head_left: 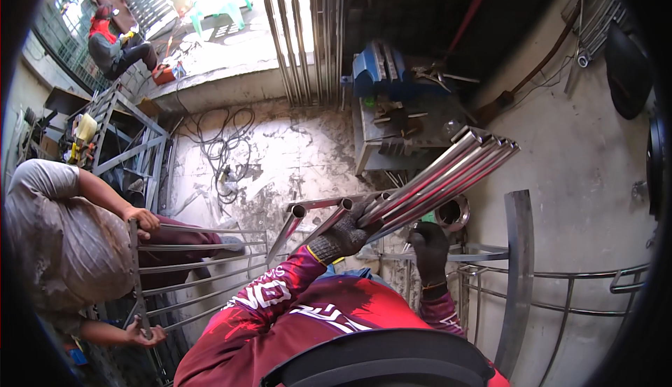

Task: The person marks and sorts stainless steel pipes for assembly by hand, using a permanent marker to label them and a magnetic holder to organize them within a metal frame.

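My left hand [344, 231], in a dark knitted glove, is closed round the near part of a bundle of shiny metal tubes [455, 170]. The bundle slants up to the right, its open round ends showing at the far end. Two separate tubes with open ends, a loose tube [285, 231] among them, lie just left of this hand. My right hand [428, 248], also gloved, is right of the bundle with its fingers curled. What it holds, if anything, is hidden. Close beside it are a flat metal bar [476, 256] and a round metal ring [452, 212].
At left a person [63, 240] holds a barred metal frame [203, 250]. Beyond, another person [112, 47] crouches near a bright doorway. A blue vise [378, 72] sits on a workbench [367, 131]. Cables [224, 142] coil on the floor. A curved metal railing [567, 292] stands right.
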The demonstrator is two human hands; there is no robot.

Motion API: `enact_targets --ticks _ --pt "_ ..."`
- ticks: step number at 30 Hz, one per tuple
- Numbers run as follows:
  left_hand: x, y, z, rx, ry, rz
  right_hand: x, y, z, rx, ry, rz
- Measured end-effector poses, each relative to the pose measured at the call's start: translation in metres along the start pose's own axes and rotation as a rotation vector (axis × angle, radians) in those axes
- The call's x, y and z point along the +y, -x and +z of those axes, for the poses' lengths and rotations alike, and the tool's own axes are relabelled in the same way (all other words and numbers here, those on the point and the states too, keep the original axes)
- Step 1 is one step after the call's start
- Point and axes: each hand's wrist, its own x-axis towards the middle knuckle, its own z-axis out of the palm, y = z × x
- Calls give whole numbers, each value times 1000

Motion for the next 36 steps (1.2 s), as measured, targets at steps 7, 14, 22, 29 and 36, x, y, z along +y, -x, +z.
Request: enact_targets --ticks 7,14,22,29,36 --pt "30 -2 15 -181 -83 18 13 13 -14 340 -240 106" --pt "-3 7 20 -194 -288 358 182 44 -104 67 515 -59" --pt "55 26 18 -50 -310 252 187 15 -122 27 -570 165" --pt "30 5 14 146 -237 139 152 -53 -78 -95 -418 414" --pt "12 21 2 307 -170 92 144 -111 -46 -183 -379 518"
